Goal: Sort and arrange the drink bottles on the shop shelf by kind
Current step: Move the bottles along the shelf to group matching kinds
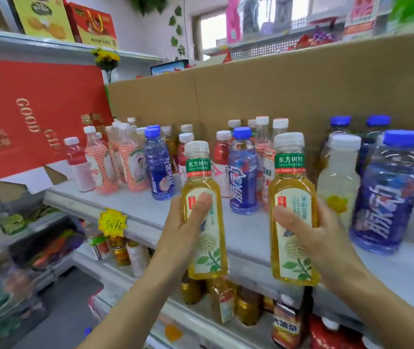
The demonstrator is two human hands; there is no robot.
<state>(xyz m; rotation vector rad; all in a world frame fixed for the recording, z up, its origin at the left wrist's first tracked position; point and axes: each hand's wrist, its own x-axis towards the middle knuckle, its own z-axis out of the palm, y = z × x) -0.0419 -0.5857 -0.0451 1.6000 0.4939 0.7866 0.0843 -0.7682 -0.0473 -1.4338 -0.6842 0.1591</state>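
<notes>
- Item: two jasmine tea bottles, matching in kind, with yellow liquid, white caps, and green neck bands over pale flower labels.
- Location, first: left tea bottle, upright, held clear of the shelf, in front of its front edge.
- Location, second: right tea bottle, upright, level with the first and apart from it, also off the shelf.
- Grip, left hand: wrapped round the mid-body of its bottle, with the thumb laid across the front label and the fingers hidden behind.
- Grip, right hand: closed likewise round its bottle at mid-height, thumb on the label.
- Handling, judged:
  - Both look full, so each should have a moderate weight.
  - The plastic walls are likely firm enough not to buckle.
  - The label film may be slick.
  - The flat-sided middle is the sound place to hold (the cap and neck offer less purchase).
- Shelf stock behind:
  - blue-capped bottles stand among the red-labelled ones.
  - A large blue bottle stands at the right, beside a pale cloudy bottle.
  - pink-patterned bottles stand at the left.
- Backing: cardboard panel.
- Status, judged: kinds are mixed, and no tea row is visible yet to receive the pair.
</notes>
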